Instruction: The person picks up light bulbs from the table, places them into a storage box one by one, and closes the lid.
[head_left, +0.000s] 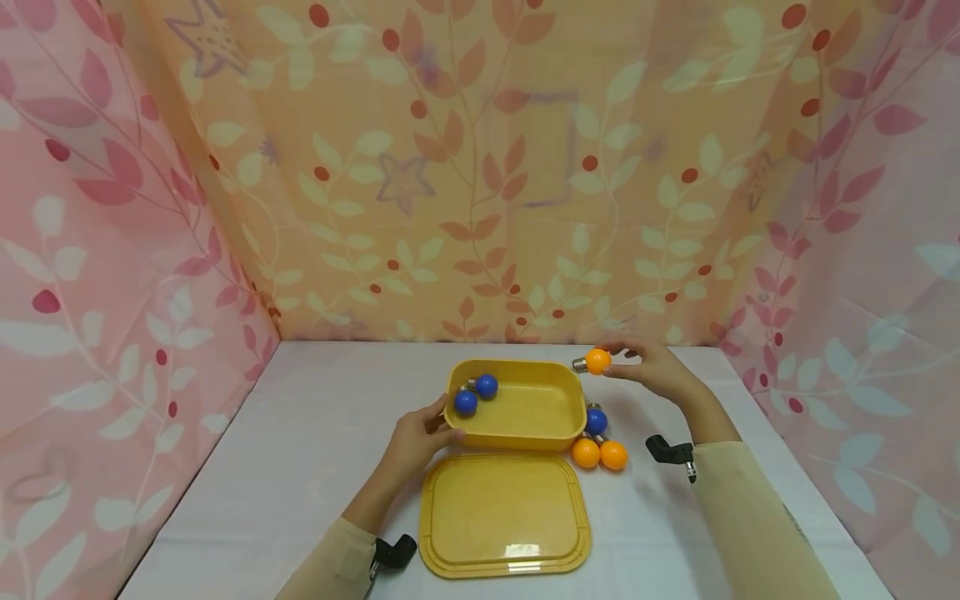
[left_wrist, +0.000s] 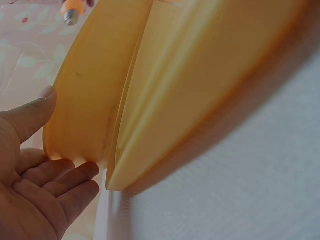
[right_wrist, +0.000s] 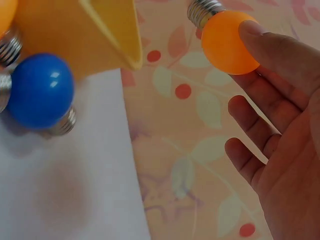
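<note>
Between thumb and fingers, my right hand (head_left: 651, 368) pinches an orange light bulb (head_left: 597, 361) in the air by the far right corner of a yellow plastic container (head_left: 540, 408). The bulb's silver screw base points left, toward the container. My left hand (head_left: 420, 437) grips the container's left end, thumb along the near wall and fingers around the side. Two blue bulbs (head_left: 487, 386) lie inside at the left. Against the container's right end, on the table, rest another blue bulb (right_wrist: 41, 91) and two orange bulbs (head_left: 613, 455).
A flat yellow lid (head_left: 504, 517) lies in front of the container, near its front wall. The white-covered table (head_left: 300, 467) has floral cloth (head_left: 480, 208) at its back and both sides. Each wrist bears a black camera mount (head_left: 670, 451).
</note>
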